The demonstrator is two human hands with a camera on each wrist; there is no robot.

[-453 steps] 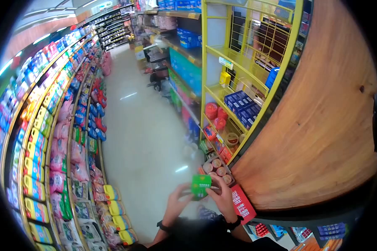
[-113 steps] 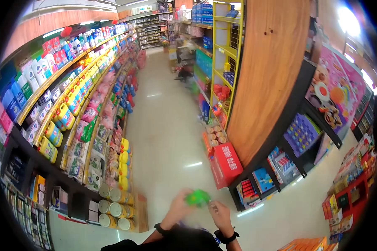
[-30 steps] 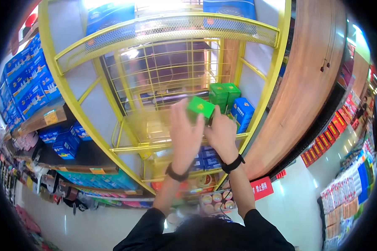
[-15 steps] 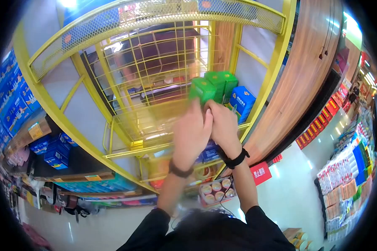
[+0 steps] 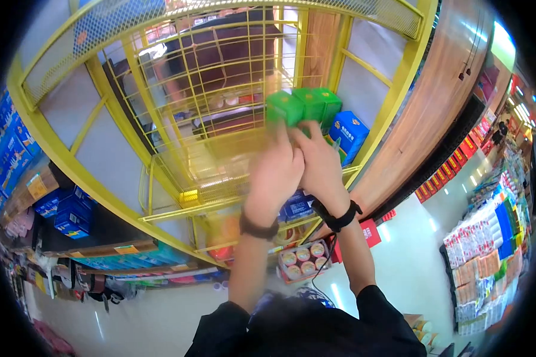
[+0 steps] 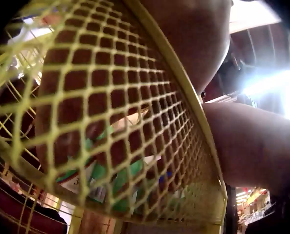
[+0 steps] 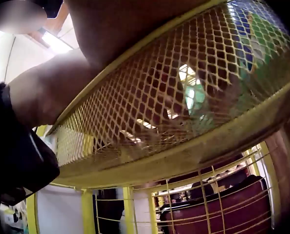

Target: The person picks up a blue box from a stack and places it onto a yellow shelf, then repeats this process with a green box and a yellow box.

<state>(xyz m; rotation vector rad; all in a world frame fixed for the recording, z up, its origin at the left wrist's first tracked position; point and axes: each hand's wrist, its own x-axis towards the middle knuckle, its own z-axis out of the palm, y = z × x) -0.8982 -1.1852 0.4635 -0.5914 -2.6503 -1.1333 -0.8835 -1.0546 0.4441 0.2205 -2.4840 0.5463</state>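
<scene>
In the head view, a green box (image 5: 284,107) stands on the yellow wire-mesh shelf (image 5: 220,178), its left side slightly blurred. Two similar green boxes (image 5: 324,102) stand close at its right, with a blue box (image 5: 350,132) beyond. My left hand (image 5: 274,178) and right hand (image 5: 321,166) reach over the shelf's front lip side by side, fingertips gripping the first box at its lower front. The wrist views look through the mesh front (image 6: 191,92); behind it, fingers and a green-and-white surface (image 7: 194,97) show only in pieces.
A yellow wire-grid back (image 5: 220,71) closes the rack, and a mesh-fronted shelf (image 5: 178,13) hangs above. A wood-grain panel (image 5: 423,119) borders it at the right. Round-lidded tubs (image 5: 304,259) sit low down. Packed goods (image 5: 482,262) stand across the aisle.
Long before, both hands held the green box over the aisle. Within the last second they brought it rightward in the head view, up beside the other green boxes.
</scene>
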